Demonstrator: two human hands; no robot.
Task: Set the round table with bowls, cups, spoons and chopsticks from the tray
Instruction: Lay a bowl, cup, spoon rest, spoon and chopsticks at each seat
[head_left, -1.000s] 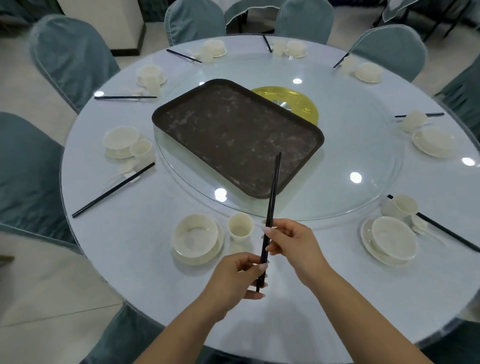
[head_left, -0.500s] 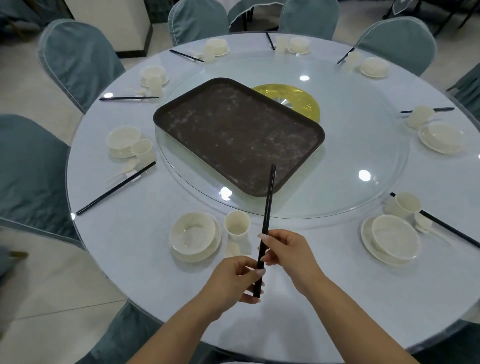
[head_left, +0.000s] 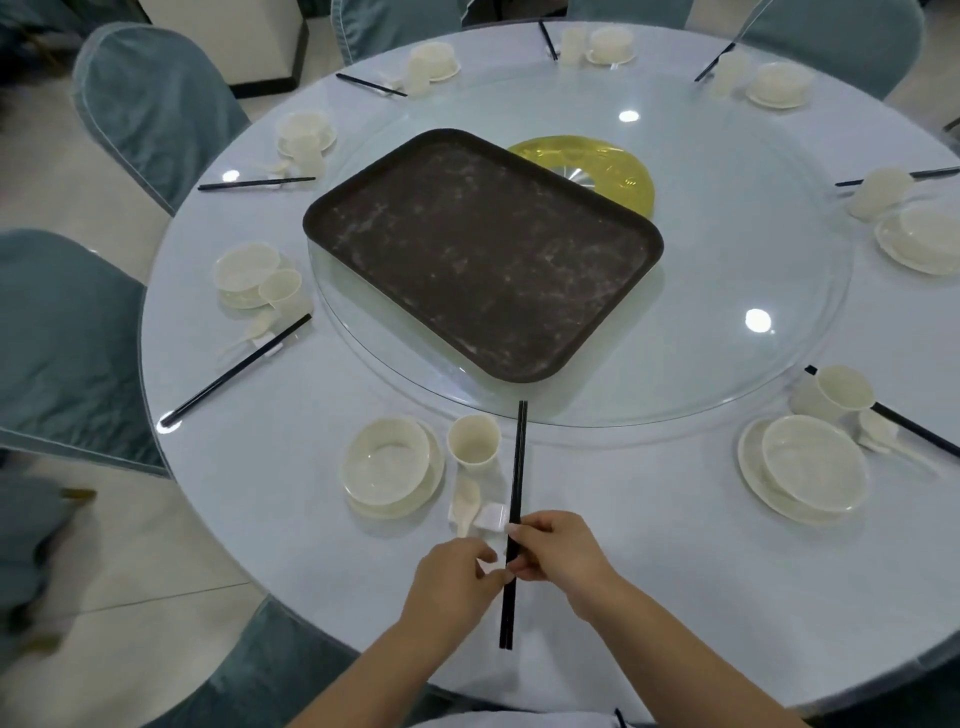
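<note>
A pair of black chopsticks (head_left: 517, 467) lies lengthwise at the near place setting, tips toward the tray. My left hand (head_left: 451, 582) and my right hand (head_left: 558, 553) both pinch it near its lower half. Left of it stand a cream bowl on a plate (head_left: 387, 460), a cup (head_left: 474, 441), a spoon (head_left: 464, 505) and a small white rest (head_left: 492, 517). The dark brown tray (head_left: 483, 249) sits bare on the glass turntable (head_left: 727, 291).
Other place settings with bowls, cups, spoons and black chopsticks ring the round table (head_left: 675, 597), for example at the right (head_left: 810, 465) and left (head_left: 249, 273). Blue-covered chairs (head_left: 52, 338) surround the table. A yellow disc (head_left: 597, 166) shows beneath the glass.
The chopsticks have come down and toward me, from hanging over the tray's edge to lying beside the cup. Both hands moved down with them.
</note>
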